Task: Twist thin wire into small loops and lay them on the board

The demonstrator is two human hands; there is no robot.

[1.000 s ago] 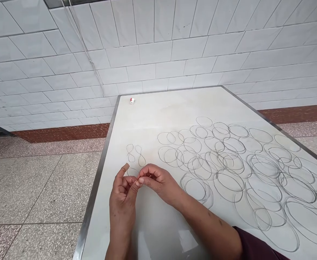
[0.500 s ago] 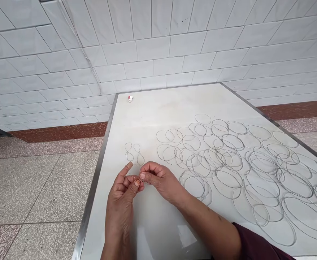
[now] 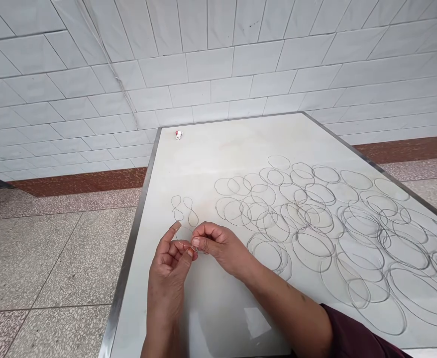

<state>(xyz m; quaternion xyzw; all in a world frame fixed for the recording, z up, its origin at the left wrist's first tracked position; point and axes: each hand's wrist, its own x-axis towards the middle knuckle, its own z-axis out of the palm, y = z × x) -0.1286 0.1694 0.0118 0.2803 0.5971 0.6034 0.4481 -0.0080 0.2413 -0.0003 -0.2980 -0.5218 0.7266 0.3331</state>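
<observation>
A thin wire (image 3: pixel 181 242) bent into a loop is pinched between the fingertips of both hands, low over the white table. My left hand (image 3: pixel 171 263) has thumb and fingers closed on it, with the index finger stretched up along the loop. The thumb and index finger of my right hand (image 3: pixel 214 246) grip the wire where it crosses, touching the left fingertips. Just beyond the hands lie two wires shaped like a figure eight, the left one (image 3: pixel 177 208) and the right one (image 3: pixel 190 211). Fingers partly hide the held wire.
Many overlapping wire rings (image 3: pixel 311 243) spread across the right half of the table (image 3: pixel 222 144). A small red and white object (image 3: pixel 178 134) sits near the far left corner. A tiled wall (image 3: pixel 222 64) stands behind the table, and a cord (image 3: pixel 117 77) hangs on it.
Both hands stay nearly in place, still pinching the wire, with only slight finger movement. The whole view has shifted slightly.
</observation>
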